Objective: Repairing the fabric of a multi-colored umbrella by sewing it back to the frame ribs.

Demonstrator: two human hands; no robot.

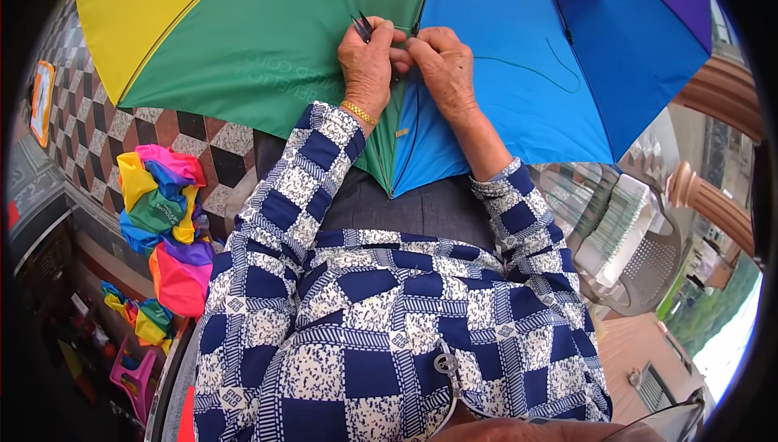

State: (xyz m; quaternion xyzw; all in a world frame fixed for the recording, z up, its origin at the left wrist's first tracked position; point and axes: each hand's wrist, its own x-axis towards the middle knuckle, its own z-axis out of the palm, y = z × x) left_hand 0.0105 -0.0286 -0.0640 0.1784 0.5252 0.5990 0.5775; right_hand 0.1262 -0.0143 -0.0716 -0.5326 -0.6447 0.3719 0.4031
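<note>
An opened umbrella [275, 45] with yellow, green, blue and purple panels spreads over my lap, its inner ribs facing me. My left hand [369, 61] is closed over the green panel, with small black thread snips [362, 27] held in it, blades pointing up and away. At the dark rib [416, 21] between the green and blue panels, my right hand [443, 65] pinches with thumb and forefinger; what lies between the fingertips is too small to tell. A dark green thread [535, 77] trails in a loop across the blue panel, right of that hand.
On the left, bundles of multicoloured cloth [162, 207] lie by the patterned tile floor [219, 150], near a pink plastic stool [134, 381]. To the right stand a grey plastic chair [652, 264] with a pale bundle [620, 227] on it and a brown railing [713, 207].
</note>
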